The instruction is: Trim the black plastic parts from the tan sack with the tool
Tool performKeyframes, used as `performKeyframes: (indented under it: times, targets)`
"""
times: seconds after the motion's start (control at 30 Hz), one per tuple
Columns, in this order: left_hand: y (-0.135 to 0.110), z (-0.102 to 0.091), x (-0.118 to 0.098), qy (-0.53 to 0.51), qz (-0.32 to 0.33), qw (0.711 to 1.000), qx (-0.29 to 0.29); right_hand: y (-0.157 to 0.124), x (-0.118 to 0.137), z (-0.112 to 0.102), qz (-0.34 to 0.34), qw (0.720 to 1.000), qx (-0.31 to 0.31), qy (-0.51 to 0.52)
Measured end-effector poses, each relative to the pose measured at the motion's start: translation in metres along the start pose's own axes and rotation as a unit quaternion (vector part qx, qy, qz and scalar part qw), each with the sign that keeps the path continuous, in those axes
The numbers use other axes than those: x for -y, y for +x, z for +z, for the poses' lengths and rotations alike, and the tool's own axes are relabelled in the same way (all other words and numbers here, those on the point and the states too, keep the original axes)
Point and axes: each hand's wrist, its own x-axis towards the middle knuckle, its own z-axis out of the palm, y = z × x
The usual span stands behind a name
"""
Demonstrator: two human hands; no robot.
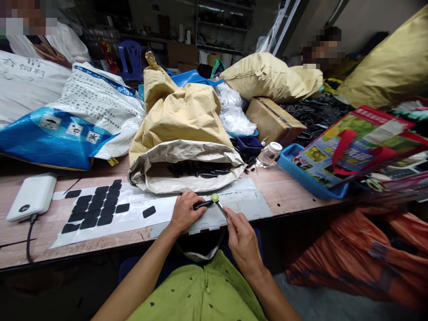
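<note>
My left hand is closed on a slim black pen-like piece just above the table edge. Between my two hands, a small yellow-green round piece sits at the end of the black piece. In my closed right hand is a thin metal-coloured tool, its tip at the green piece; its exact kind is too small to make out. Beneath both hands lies a grey flat sheet. Right behind them, a tan sack lies with its mouth facing me, many black pieces inside.
Left on the table are a white strip with black rounded squares and a white power bank with a cable. A clear jar, a cardboard box and a blue basket stand right. Large sacks line the back; people are beyond.
</note>
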Motion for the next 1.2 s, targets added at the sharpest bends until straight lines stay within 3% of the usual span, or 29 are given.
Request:
performKeyframes:
  times: [0.13,0.3,0.43,0.57,0.67,0.8,0.9,1.0,1.13,1.2]
  targets:
    - [0.0,0.0,-0.001,-0.002,0.006,1.0,-0.004,0.017,-0.021,-0.018,0.05,0.994,-0.076,-0.062]
    - [-0.002,0.001,-0.002,0.012,0.01,1.0,-0.006,0.05,-0.07,-0.035,0.126,0.952,-0.117,-0.254]
    - [-0.002,0.002,-0.001,0.021,0.015,1.0,-0.01,0.069,-0.094,-0.03,0.159,0.921,-0.115,-0.335]
    - [-0.001,0.0,0.0,0.025,0.024,0.999,-0.012,0.072,-0.099,-0.019,0.146,0.907,-0.149,-0.365]
    - [-0.012,-0.004,-0.007,-0.01,0.07,0.997,-0.009,0.071,-0.099,-0.015,0.137,0.904,-0.153,-0.376]
    - [-0.055,-0.004,-0.022,-0.081,0.161,0.979,0.091,0.07,-0.1,-0.016,0.14,0.902,-0.141,-0.384]
    - [-0.091,0.006,-0.026,-0.031,0.19,0.965,0.176,0.07,-0.1,-0.016,0.142,0.902,-0.135,-0.384]
    - [-0.111,0.024,-0.014,0.012,0.131,0.964,0.23,0.07,-0.099,-0.016,0.142,0.903,-0.132,-0.383]
    - [-0.115,0.045,0.019,0.091,-0.032,0.958,0.269,0.069,-0.098,-0.017,0.14,0.904,-0.131,-0.382]
    - [-0.115,0.047,0.026,0.126,-0.06,0.95,0.278,0.07,-0.098,-0.017,0.14,0.904,-0.133,-0.382]
